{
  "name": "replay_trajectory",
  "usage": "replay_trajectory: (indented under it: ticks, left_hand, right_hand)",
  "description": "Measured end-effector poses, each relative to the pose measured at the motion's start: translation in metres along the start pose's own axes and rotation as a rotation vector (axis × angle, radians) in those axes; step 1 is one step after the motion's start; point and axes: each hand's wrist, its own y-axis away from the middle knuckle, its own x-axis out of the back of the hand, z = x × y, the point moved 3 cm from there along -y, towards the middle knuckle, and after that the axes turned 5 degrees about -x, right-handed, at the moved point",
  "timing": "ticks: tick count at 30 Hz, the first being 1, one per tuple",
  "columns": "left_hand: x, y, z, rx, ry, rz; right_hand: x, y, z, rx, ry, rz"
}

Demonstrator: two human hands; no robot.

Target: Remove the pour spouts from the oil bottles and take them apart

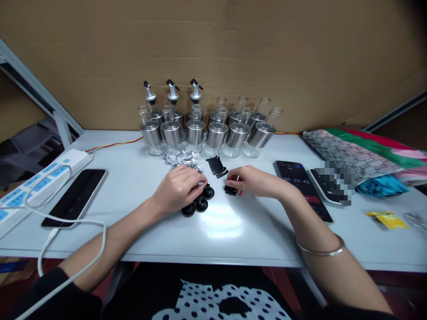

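The left hand [180, 189] pinches a small silvery part [201, 182]; the right hand [245, 180], at its three o'clock, curls over small black pieces [230, 190], any grip indeterminable. Black discs [201, 204] lie at the left hand's four o'clock, where a sideways brush could scatter them across the desk [256, 240].

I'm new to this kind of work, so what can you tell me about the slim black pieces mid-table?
The slim black pieces look like plastic. They lie side by side in a slanting row on the white table, between the silver parts and the right hand. They are too small to count surely; whether the hand touches the nearest is unclear.
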Motion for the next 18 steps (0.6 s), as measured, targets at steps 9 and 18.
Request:
replay_trajectory:
  ticks: [9, 18]
  left_hand:
    - [0.000, 0.000, 0.000, 0.005, 0.004, -0.006]
    - [-0.001, 0.000, -0.001, 0.004, -0.008, -0.006]
  right_hand:
    - [0.000, 0.000, -0.004, -0.022, -0.013, 0.040]
    - [-0.001, 0.001, 0.008, 0.077, 0.033, -0.047]
